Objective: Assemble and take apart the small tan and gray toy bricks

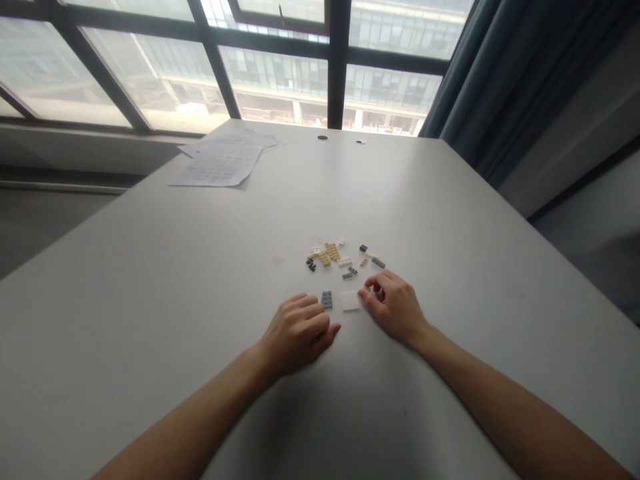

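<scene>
My right hand (395, 303) is closed in a pinch, with a small tan toy brick (367, 289) showing at its fingertips. Its thumb tip reaches the right edge of a pale, flat rectangular piece (350, 301) on the table. My left hand (300, 330) rests on the table with its fingers curled in and the thumb pointing right; nothing shows in it. Just beyond its fingers lies a grey studded brick plate (327, 300). Behind both hands is a loose group of small bricks, with tan plates (333, 251), white pieces (345, 262), black pieces (311, 265) and grey pieces (379, 263).
The white table (200, 280) stretches away to a window (280, 80). Printed paper sheets (220, 160) lie at its far left. Two small round dark spots, one a hole-like disc (323, 138), sit near the far edge. A dark blue curtain (480, 87) hangs at the right.
</scene>
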The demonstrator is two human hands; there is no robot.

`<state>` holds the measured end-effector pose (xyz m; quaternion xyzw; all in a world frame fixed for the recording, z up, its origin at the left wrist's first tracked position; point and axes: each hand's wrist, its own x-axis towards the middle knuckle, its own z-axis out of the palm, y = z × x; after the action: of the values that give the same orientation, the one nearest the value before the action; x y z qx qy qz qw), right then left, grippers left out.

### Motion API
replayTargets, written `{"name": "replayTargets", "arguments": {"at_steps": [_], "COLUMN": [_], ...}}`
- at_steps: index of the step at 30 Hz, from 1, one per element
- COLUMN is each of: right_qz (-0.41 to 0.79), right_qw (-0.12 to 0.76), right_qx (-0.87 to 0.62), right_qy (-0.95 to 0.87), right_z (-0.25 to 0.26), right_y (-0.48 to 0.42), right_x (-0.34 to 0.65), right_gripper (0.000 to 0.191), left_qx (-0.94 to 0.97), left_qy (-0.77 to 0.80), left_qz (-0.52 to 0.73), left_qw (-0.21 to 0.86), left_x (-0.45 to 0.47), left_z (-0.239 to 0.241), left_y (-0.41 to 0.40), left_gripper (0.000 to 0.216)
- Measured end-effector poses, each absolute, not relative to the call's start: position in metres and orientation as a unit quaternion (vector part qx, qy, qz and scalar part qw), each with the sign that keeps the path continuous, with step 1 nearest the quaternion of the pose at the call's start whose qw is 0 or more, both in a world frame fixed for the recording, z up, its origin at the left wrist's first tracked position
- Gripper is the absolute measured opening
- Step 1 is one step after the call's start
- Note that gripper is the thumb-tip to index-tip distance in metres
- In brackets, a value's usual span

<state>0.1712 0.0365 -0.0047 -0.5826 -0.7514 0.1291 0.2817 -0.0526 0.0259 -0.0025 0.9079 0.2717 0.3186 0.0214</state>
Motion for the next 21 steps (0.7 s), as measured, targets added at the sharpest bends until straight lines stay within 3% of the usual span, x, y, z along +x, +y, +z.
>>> {"name": "replayTargets", "arguments": {"at_steps": [5,10,14,21], "right_qz": [0.219,0.408,0.538,0.587], "right_qw": [0.368,0.443,0.432,0.433], "right_qx": [-0.557,-0.477,-0.405,-0.363], "right_qy": [-0.712,-0.64,-0.599,-0.58], "right_z": [-0.005,0.001,0.006,0.004], "right_y": [0.038,0.029,0.016,0.005], "right_x": [0.175,0.166,0.15,0.138], "right_gripper": [0.015,0.021,0.021,0.012], "left_qx": [0.895,0.875,0.859,0.873], "left_qy": [0.278,0.278,0.258,0.24], "left_qz": [0.348,0.396,0.442,0.424], "left_qw": [0.027,0.018,-0.014,0.012], "left_x": [-0.052,-0.052,-0.052,-0.054], "left_z": [-0.002,-0.003,-0.005,-0.006], "left_y": [0.025,0.023,0.021,0.02], "left_gripper": [0.029,0.012,0.028,0.032]}}
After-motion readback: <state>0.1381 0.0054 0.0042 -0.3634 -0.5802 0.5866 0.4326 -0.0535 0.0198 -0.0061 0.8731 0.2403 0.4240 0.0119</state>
